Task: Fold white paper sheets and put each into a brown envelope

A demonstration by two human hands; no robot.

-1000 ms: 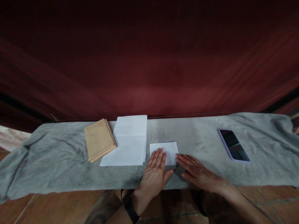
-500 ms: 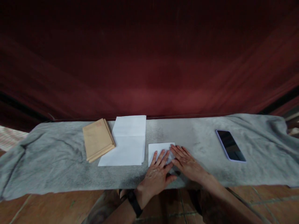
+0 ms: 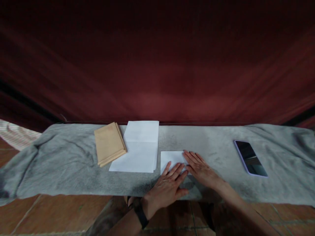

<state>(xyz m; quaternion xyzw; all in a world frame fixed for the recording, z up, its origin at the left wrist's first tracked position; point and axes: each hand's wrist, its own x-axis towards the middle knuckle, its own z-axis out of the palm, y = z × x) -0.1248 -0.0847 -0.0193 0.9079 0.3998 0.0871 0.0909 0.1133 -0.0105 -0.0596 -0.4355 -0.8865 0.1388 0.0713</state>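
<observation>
A small folded sheet of white paper (image 3: pixel 169 158) lies on the grey cloth, partly covered by both hands. Across its lower part rests my left hand (image 3: pixel 167 186), fingers stretched out and flat, thumb apart. My right hand (image 3: pixel 200 168) presses flat along the right edge of that paper, its fingers extended and close to the left fingertips. Left of the hands is a stack of larger white sheets (image 3: pixel 141 157) with a crease across the middle. Several brown envelopes (image 3: pixel 109 142) sit piled over the left side of those sheets.
A phone in a lilac case (image 3: pixel 250 158) lies at the right on the grey cloth (image 3: pixel 71 157), which covers a long narrow bench. Behind rises a dark red surface (image 3: pixel 172 82). Tiled floor (image 3: pixel 61 213) shows below the front edge.
The whole scene has shifted slightly with the head. My left hand has slid a little down the folded paper, baring more of its top; my right hand stays at the right edge.
</observation>
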